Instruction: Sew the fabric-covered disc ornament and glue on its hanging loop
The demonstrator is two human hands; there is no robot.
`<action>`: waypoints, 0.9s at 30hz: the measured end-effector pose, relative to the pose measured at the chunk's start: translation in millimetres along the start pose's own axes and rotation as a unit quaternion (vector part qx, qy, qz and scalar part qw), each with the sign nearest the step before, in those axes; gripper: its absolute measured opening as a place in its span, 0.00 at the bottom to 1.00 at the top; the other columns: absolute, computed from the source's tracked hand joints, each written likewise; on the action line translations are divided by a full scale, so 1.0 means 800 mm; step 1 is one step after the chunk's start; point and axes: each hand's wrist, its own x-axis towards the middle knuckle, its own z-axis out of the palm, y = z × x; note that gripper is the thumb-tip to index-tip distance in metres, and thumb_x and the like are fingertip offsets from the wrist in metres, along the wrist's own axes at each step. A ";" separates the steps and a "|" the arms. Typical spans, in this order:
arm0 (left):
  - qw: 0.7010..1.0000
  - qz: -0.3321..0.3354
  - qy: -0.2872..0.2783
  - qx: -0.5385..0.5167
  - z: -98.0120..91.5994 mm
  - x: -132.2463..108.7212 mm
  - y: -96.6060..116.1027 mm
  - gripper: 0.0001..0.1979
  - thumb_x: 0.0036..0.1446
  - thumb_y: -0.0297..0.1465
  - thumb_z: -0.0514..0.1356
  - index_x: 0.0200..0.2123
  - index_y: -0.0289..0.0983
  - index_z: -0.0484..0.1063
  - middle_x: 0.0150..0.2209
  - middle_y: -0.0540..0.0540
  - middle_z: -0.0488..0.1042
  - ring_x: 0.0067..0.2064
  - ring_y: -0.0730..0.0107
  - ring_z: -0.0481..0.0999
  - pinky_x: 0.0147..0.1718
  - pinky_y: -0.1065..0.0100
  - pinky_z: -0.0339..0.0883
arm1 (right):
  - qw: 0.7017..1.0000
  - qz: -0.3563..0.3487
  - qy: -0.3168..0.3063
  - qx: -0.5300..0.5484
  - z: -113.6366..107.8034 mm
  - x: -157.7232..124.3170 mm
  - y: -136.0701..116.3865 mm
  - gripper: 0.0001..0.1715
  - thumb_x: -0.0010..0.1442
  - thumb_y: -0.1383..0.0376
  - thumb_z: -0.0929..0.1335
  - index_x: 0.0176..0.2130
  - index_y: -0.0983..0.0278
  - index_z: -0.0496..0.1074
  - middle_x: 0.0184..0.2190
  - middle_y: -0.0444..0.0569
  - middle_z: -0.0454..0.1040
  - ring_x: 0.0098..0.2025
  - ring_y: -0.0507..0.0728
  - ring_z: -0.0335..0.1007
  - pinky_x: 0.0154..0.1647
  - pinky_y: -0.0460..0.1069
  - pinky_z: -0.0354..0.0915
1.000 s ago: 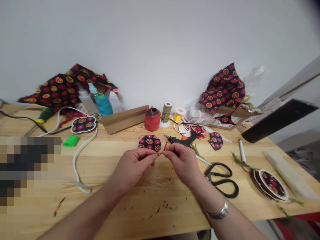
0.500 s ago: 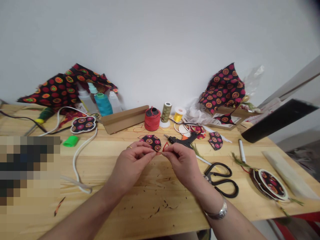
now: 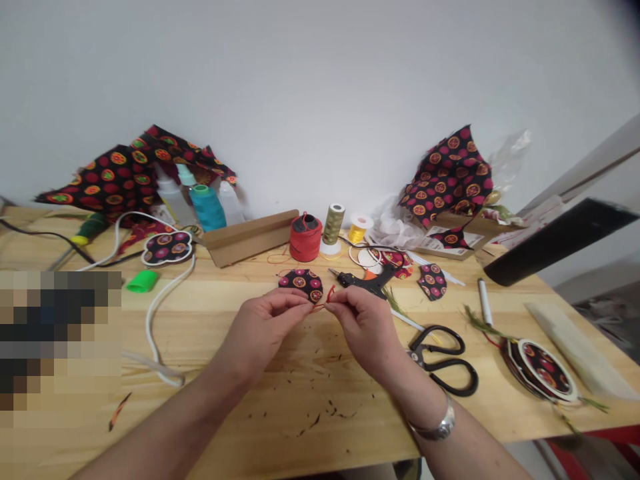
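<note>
My left hand and my right hand meet over the middle of the wooden table, fingertips almost touching. Both pinch a short piece of thin red cord that loops up between them. Just behind the fingers lies a round patch of black fabric with pink and orange dots. A black glue gun lies right behind my right hand. A silver bracelet sits on my right wrist.
Black scissors lie right of my right hand, a white pen beyond. A red cord spool, thread spools, bottles and dotted fabric line the wall. A stack of fabric-covered discs sits near the right edge; white cable curls at left.
My hands have stayed in place over the table's middle; the fingertips have drawn slightly closer together on the red cord, and its small loop has shifted a little.
</note>
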 end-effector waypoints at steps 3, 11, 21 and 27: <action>0.999 -0.036 -0.010 -0.029 0.001 -0.002 0.005 0.05 0.46 0.34 0.63 0.27 0.40 0.78 0.32 0.50 0.77 0.36 0.68 0.72 0.38 0.69 0.62 | 1.000 -0.008 0.005 -0.001 0.001 0.000 0.000 0.06 0.55 0.70 0.66 0.28 0.63 0.72 0.25 0.44 0.74 0.28 0.52 0.68 0.30 0.44 0.61; 0.993 -0.079 -0.084 -0.033 0.002 -0.006 0.003 0.11 0.47 0.37 0.61 0.29 0.36 0.77 0.16 0.55 0.64 0.20 0.77 0.59 0.20 0.74 0.50 | 1.000 -0.011 0.017 0.018 0.000 -0.002 -0.003 0.08 0.53 0.72 0.67 0.25 0.63 0.73 0.23 0.43 0.74 0.26 0.50 0.68 0.29 0.43 0.60; 0.995 -0.060 -0.083 0.014 0.004 -0.007 0.004 0.08 0.47 0.36 0.61 0.26 0.37 0.77 0.18 0.54 0.67 0.21 0.77 0.61 0.21 0.74 0.53 | 0.996 0.039 0.010 0.082 0.002 0.000 -0.002 0.06 0.52 0.69 0.67 0.26 0.64 0.73 0.23 0.44 0.74 0.26 0.51 0.67 0.30 0.44 0.61; 0.985 0.112 -0.055 0.120 0.009 -0.010 -0.005 0.06 0.51 0.30 0.58 0.28 0.38 0.76 0.30 0.49 0.76 0.33 0.69 0.72 0.33 0.70 0.63 | 0.964 0.151 -0.021 0.217 0.003 0.004 0.000 0.05 0.48 0.66 0.69 0.23 0.66 0.72 0.19 0.43 0.71 0.21 0.48 0.59 0.23 0.44 0.55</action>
